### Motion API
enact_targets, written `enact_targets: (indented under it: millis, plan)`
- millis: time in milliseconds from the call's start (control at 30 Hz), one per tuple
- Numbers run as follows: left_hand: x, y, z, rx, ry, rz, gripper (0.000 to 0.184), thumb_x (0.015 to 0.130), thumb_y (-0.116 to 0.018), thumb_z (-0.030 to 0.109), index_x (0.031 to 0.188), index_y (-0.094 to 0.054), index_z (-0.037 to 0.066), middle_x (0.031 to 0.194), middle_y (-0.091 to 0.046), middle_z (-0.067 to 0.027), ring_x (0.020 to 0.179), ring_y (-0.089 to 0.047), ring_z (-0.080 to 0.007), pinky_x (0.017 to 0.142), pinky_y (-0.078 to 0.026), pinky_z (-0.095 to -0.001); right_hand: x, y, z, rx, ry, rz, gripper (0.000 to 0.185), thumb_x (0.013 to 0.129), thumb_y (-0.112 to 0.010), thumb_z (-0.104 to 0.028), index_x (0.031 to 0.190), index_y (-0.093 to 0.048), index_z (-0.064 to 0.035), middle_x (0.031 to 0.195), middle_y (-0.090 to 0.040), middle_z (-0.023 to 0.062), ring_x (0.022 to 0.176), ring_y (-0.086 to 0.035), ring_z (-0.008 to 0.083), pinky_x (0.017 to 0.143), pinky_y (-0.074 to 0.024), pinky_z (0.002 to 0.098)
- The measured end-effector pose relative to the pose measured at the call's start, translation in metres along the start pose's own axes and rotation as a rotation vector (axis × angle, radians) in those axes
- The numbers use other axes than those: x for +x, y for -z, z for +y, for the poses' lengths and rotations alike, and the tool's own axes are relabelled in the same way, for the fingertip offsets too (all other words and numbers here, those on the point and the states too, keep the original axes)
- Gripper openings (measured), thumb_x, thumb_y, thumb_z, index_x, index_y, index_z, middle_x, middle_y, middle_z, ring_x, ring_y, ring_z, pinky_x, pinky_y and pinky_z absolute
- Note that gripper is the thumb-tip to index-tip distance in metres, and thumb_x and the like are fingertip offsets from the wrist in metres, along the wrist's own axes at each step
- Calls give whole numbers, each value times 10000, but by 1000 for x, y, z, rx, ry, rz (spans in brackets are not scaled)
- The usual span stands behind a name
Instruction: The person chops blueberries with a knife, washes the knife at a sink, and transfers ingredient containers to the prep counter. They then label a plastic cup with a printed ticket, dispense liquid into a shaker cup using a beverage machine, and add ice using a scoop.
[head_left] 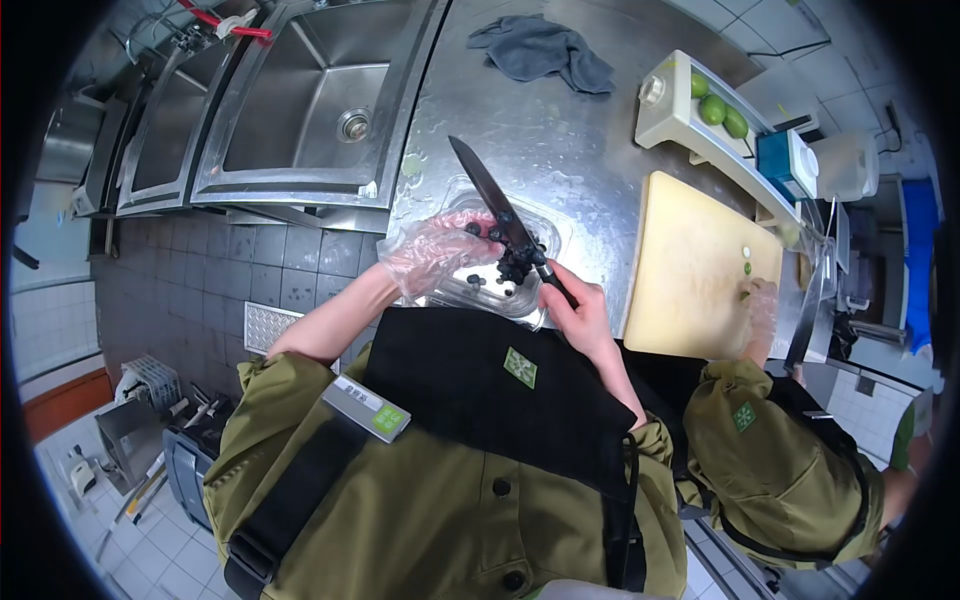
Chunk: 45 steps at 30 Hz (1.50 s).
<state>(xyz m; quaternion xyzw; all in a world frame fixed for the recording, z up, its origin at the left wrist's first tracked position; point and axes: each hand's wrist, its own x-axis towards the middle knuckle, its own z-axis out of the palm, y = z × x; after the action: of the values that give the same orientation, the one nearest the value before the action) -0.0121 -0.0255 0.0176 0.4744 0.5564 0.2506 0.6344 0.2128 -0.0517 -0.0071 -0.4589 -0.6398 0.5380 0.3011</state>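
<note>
In the head view, my right hand [580, 305] grips the black handle of a kitchen knife [484, 183], its blade slanting up and left. My left hand [445, 252], in a clear plastic glove, is curled against several small dark round pieces beside the blade; they look like berries or olives, but I cannot tell which. More dark pieces [515, 268] cluster under and against the blade. Below both hands sits a clear plastic container [560, 222] on the steel counter, with a few pieces at its bottom. The left fingertips are partly hidden.
Two steel sinks [290, 130] lie to the left. A grey cloth [540, 52] rests at the back. To the right, a co-worker's gloved hand [762, 308] holds a small green piece on a cutting board [690, 260]. Green fruits [712, 108] sit on a white shelf [665, 115].
</note>
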Motion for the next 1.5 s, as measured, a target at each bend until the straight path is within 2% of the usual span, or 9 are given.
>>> enact_targets:
  millis: [100, 467, 533, 600, 1000, 1100, 1200, 1300, 1500]
  plan:
    - [3, 6, -10, -336, -38, -111, 185, 764, -575, 21, 932, -516, -31, 913, -549, -115, 892, -565, -222, 821, -479, -267, -2, -1, 1, -19, 11, 1, 335, 784, -555, -59, 1094, -493, 54, 655, -597, 108, 594, -574, 123, 570, -444, 237]
    - [8, 3, -15, -356, -103, -40, 166, 754, -570, -7, 905, -511, -42, 868, -554, -148, 848, -578, -265, 793, -499, -295, -8, -1, 1, -3, 37, 14, 324, 776, -559, -42, 1079, -501, 55, 673, -606, 116, 609, -594, 139, 571, -453, 243]
    - [9, 5, -19, -575, -30, -78, 164, 754, -567, -14, 906, -512, -41, 867, -554, -153, 839, -580, -256, 784, -500, -291, -9, -1, 0, 4, 32, 8, 325, 775, -559, -38, 1080, -500, 55, 669, -603, 112, 600, -588, 136, 567, -450, 241]
    - [10, 6, -21, -995, 116, -142, 162, 756, -561, -22, 909, -513, -41, 868, -555, -159, 838, -580, -248, 776, -500, -290, -10, 0, -1, 18, 14, 0, 326, 774, -559, -35, 1081, -500, 55, 664, -600, 108, 589, -580, 132, 562, -447, 239]
    - [4, 9, -14, -931, 26, -186, 126, 776, -548, -7, 895, -515, -29, 886, -543, -131, 840, -562, -224, 772, -490, -280, -14, 3, -9, 13, 46, -18, 327, 779, -544, -29, 1088, -492, 65, 626, -586, 96, 559, -562, 120, 549, -437, 232]
    - [8, 9, -15, -815, 22, -201, 118, 772, -556, -3, 882, -518, -24, 855, -548, -111, 854, -563, -211, 775, -488, -269, -12, 4, -11, -4, 39, -37, 327, 782, -547, -41, 1087, -493, 64, 623, -584, 95, 559, -564, 121, 545, -436, 233]
    - [-4, 3, 23, 495, -161, -205, 136, 752, -589, 10, 868, -523, -17, 828, -560, -98, 837, -563, -183, 753, -490, -258, -7, -2, -13, -10, 57, -55, 324, 788, -549, -58, 1083, -495, 65, 617, -583, 91, 559, -564, 120, 543, -434, 233]
    - [3, 4, 0, -566, 46, -260, 158, 759, -604, 76, 871, -534, -11, 809, -573, -67, 832, -554, -145, 717, -481, -248, -1, -2, -14, -6, 54, -53, 321, 794, -547, -69, 1080, -497, 66, 621, -584, 85, 569, -563, 115, 545, -433, 230]
    - [7, 11, -17, -525, 30, -167, 205, 794, -563, 100, 975, -547, 6, 906, -586, -62, 861, -559, -131, 755, -459, -225, -2, -1, -13, -1, -2, 18, 315, 799, -540, -68, 1081, -496, 63, 629, -584, 80, 585, -559, 102, 549, -433, 224]
